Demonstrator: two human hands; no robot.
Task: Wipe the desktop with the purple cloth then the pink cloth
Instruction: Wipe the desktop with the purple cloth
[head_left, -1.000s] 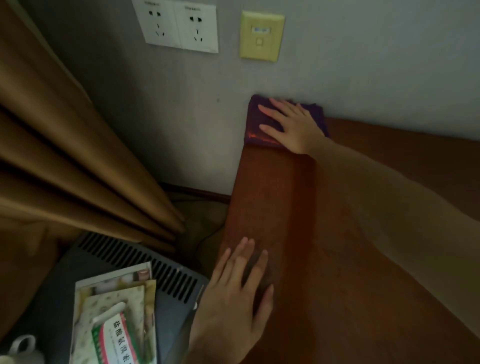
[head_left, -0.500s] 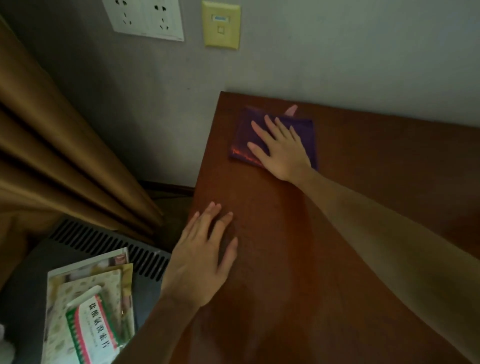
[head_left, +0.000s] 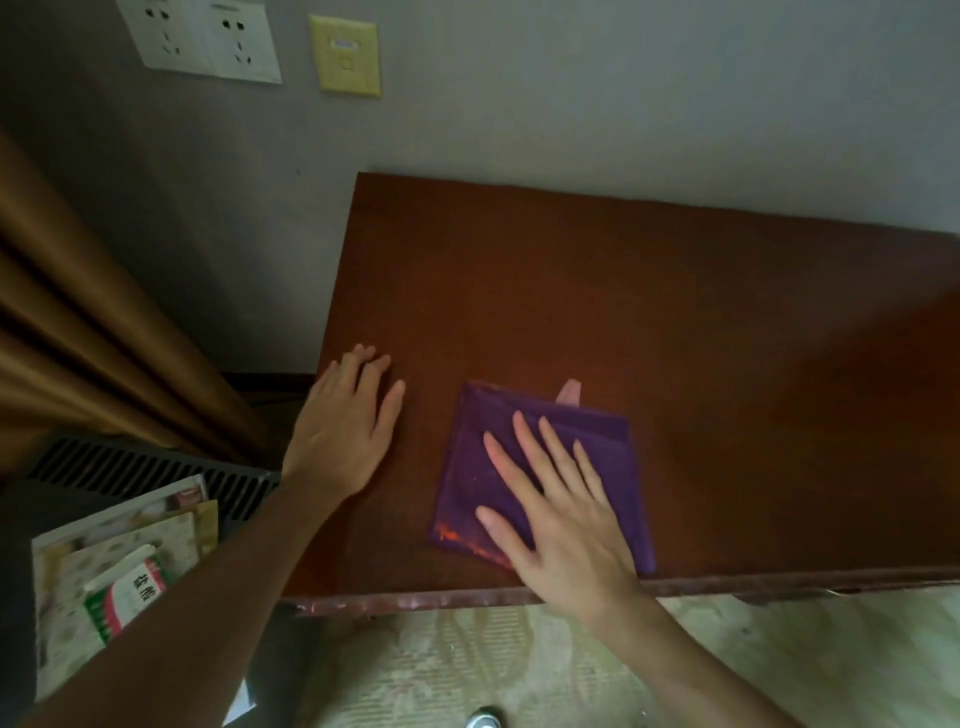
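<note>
A folded purple cloth lies flat on the reddish-brown wooden desktop, near the front edge and left of centre. My right hand presses down on the cloth with its fingers straight and spread. A small pink corner sticks out from under the cloth's far edge. My left hand rests flat on the desktop at its left edge, fingers straight, a little apart from the cloth.
The desk stands against a grey wall with white sockets and a yellow plate. A brown curtain hangs at the left. Below it a dark vented unit carries printed packets. Pale carpet lies in front.
My right hand has dragged the purple cloth from the far left corner by the wall toward the front edge. My left hand has stayed flat at the left edge.
</note>
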